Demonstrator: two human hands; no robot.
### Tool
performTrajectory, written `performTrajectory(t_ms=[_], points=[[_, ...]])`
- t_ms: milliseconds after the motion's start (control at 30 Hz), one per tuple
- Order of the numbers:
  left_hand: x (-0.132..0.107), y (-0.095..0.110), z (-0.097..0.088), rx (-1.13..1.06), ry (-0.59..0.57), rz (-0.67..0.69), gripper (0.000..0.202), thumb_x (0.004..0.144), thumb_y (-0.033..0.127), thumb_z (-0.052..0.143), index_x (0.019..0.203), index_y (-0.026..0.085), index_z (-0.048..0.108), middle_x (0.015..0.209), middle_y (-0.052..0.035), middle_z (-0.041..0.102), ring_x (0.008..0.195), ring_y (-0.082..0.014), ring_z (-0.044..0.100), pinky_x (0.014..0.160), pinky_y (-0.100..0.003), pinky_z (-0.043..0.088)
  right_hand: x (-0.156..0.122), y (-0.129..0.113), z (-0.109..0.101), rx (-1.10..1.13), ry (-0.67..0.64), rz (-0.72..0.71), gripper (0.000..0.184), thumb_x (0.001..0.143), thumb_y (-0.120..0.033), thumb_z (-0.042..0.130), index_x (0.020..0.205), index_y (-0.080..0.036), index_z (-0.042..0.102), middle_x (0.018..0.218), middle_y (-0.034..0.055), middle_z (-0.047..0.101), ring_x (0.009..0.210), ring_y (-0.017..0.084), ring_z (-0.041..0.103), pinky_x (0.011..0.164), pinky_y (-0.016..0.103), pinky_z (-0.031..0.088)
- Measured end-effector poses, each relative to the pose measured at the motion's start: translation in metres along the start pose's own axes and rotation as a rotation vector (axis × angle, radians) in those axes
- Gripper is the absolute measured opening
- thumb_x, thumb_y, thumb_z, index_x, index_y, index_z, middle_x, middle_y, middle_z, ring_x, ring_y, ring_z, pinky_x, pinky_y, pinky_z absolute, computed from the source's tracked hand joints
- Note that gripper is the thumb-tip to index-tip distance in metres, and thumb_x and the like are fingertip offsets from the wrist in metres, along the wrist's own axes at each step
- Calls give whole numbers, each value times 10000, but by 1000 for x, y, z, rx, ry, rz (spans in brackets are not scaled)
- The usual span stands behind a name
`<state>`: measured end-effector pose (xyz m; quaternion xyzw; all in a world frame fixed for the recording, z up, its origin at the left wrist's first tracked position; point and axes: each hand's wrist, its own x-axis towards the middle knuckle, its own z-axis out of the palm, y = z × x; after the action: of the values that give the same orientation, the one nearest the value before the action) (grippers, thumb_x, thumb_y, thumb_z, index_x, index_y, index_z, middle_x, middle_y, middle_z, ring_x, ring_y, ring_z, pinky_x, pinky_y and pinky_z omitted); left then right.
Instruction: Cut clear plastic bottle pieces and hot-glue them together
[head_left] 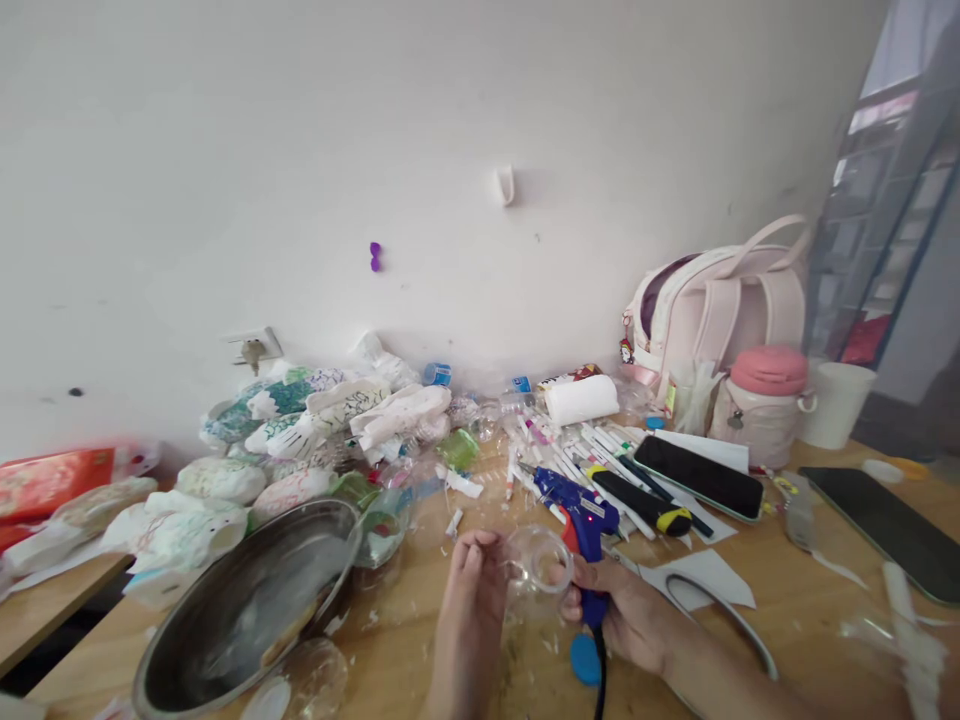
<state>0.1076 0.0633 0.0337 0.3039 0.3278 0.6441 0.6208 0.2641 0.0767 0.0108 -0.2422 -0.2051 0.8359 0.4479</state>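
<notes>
My right hand (pixel 611 600) is wrapped round the handle of a blue glue gun (pixel 589 525) with a red trigger, its nozzle toward the upper left and a black cord hanging below. My left hand (pixel 476 575) has its fingers curled at the left side of a clear plastic bottle piece (pixel 536 560), whose round rim faces me. The rim's right side comes up against my right thumb and the gun. Beneath my right hand lies a blue bottle cap (pixel 585 660) on the wooden table (pixel 405 650).
A metal basin (pixel 247 600) stands at left, before a heap of marker-drawn white paper shapes (pixel 337 410). Right of the hands are markers (pixel 555 450), a black-yellow utility knife (pixel 637 500), a phone (pixel 697 475) and a dark tablet (pixel 885 530). A backpack (pixel 720 300) leans on the wall.
</notes>
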Motion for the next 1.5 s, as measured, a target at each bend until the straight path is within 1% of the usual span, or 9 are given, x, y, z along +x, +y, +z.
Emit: performTrajectory(t_ms=[100, 233, 367, 600, 733, 833, 933, 1233, 1500], points=[[3, 0, -4, 2, -39, -168, 237, 694, 352, 763, 722, 176, 607, 661, 22, 587, 571, -84, 534, 557, -181, 434, -1, -2, 1, 6, -30, 20, 388, 442, -251, 924, 612, -100, 610, 577, -23, 538, 519, 43, 441, 502, 154, 373], [5, -5, -14, -50, -272, -456, 368, 676, 376, 773, 597, 168, 480, 392, 111, 366, 302, -6, 200, 322, -126, 156, -1, -4, 0, -3, -69, 53, 389, 447, -259, 923, 606, -84, 613, 536, -24, 513, 508, 41, 426, 487, 146, 365], [4, -8, -21, -77, -404, -575, 448, 629, 390, 793, 543, 184, 405, 328, 127, 275, 263, -9, 91, 296, -157, 49, -3, -2, -2, 0, -85, 69, 380, 464, -263, 915, 619, -71, 626, 528, -17, 516, 502, 39, 424, 489, 144, 374], [3, -4, -19, -144, -478, -667, 483, 627, 538, 691, 485, 182, 397, 395, 102, 217, 351, -37, 126, 370, -184, 88, -3, -2, -3, 1, -93, 93, 356, 468, -238, 910, 634, -71, 643, 580, -16, 532, 505, 33, 430, 491, 143, 383], [1, -2, -18, -157, -426, -651, 483, 647, 600, 660, 635, 125, 576, 450, 92, 278, 382, -45, 162, 406, -193, 98, -2, -4, -3, 11, -76, 83, 351, 467, -252, 912, 634, -86, 652, 551, -30, 525, 507, 31, 423, 486, 128, 375], [-2, -4, -15, -129, -361, -561, 451, 671, 553, 688, 757, 110, 677, 541, 21, 500, 444, -71, 383, 442, -201, 217, -3, -4, -3, 9, -60, 74, 348, 471, -259, 911, 642, -91, 659, 568, -28, 536, 510, 31, 427, 490, 127, 379], [-3, -5, -10, -135, -428, -460, 384, 727, 489, 666, 850, 131, 727, 713, -58, 657, 608, -140, 567, 528, -232, 343, -4, -4, -3, -3, -52, 68, 353, 463, -259, 913, 637, -88, 658, 589, -17, 548, 510, 31, 429, 488, 131, 378], [-4, -3, -6, -130, -514, -360, 354, 789, 452, 607, 948, 166, 740, 823, -77, 720, 709, -183, 623, 655, -270, 417, -3, -3, -4, -34, -14, 57, 381, 448, -275, 917, 643, -78, 655, 572, -16, 537, 517, 36, 430, 491, 141, 364], [-5, 0, 0, -153, -553, -332, 365, 807, 472, 554, 886, 170, 745, 788, -79, 716, 793, -242, 643, 742, -333, 432, -3, -3, -4, -42, 15, 56, 389, 436, -265, 913, 612, -103, 606, 565, -20, 534, 514, 51, 445, 500, 165, 369]])
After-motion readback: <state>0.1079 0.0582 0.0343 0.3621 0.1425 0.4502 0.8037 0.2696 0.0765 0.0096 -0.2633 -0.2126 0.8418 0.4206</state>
